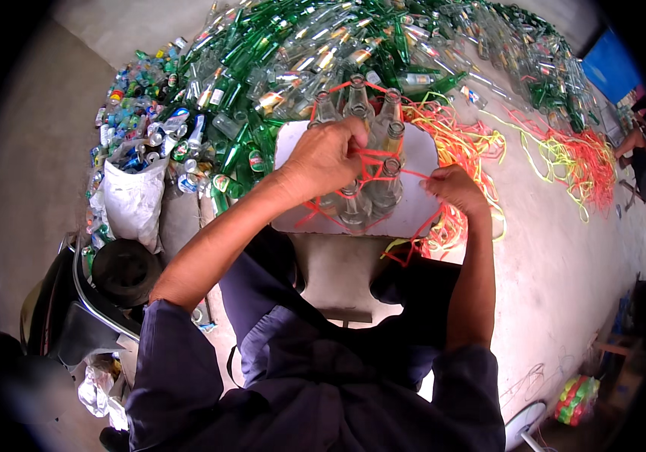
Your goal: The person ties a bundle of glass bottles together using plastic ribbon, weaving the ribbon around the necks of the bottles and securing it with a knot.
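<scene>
Several clear glass bottles (386, 191) stand upright in a tight cluster on a small white stool top (416, 217). Red plastic twine (379, 152) loops around the bottle necks and crosses between them. My left hand (325, 155) reaches over the near left of the cluster, its fingers closed on the twine and hiding some bottles. At the right edge of the stool, my right hand (454, 189) pinches a strand of the same twine, which runs taut toward the bottles. Another red length lies low around the bottle bases and trails off the stool's front right.
A large heap of green and clear bottles (300, 51) spreads beyond the stool. Tangled red and yellow twine (464, 141) lies on the right, with a second pile (583, 158) farther off. On the left are a white sack (133, 192) of cans and a motorbike (51, 305). Someone's arm (631, 144) shows far right.
</scene>
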`<state>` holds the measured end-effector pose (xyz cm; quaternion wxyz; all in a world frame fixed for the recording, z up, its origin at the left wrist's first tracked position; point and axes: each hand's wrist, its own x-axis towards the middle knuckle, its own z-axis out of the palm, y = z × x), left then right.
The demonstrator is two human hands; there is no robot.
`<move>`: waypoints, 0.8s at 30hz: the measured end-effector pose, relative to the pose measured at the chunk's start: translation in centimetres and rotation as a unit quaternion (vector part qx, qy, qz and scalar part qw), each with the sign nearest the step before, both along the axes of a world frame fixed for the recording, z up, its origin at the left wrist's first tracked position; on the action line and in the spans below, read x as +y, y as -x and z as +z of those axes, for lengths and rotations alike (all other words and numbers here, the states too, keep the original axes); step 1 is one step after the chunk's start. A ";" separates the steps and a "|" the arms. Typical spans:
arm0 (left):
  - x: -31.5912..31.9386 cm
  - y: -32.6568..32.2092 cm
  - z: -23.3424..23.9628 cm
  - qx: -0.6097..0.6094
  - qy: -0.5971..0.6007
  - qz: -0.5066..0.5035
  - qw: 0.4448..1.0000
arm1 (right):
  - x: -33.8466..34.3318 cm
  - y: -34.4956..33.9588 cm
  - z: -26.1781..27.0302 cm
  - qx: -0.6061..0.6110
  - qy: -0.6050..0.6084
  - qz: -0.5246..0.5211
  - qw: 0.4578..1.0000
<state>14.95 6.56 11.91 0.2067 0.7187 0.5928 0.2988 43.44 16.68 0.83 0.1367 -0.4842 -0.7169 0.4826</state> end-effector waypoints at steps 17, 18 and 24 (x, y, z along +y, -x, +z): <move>-0.2 2.5 1.1 0.008 0.038 0.041 0.998 | -1.7 1.6 5.0 0.237 0.031 -0.047 0.970; 0.1 2.8 1.0 0.026 0.033 0.044 0.998 | -1.8 2.1 4.8 0.235 0.006 -0.037 0.971; 1.7 2.1 -0.6 0.171 -0.068 0.041 0.982 | -1.5 2.2 3.9 0.152 -0.005 -0.036 0.988</move>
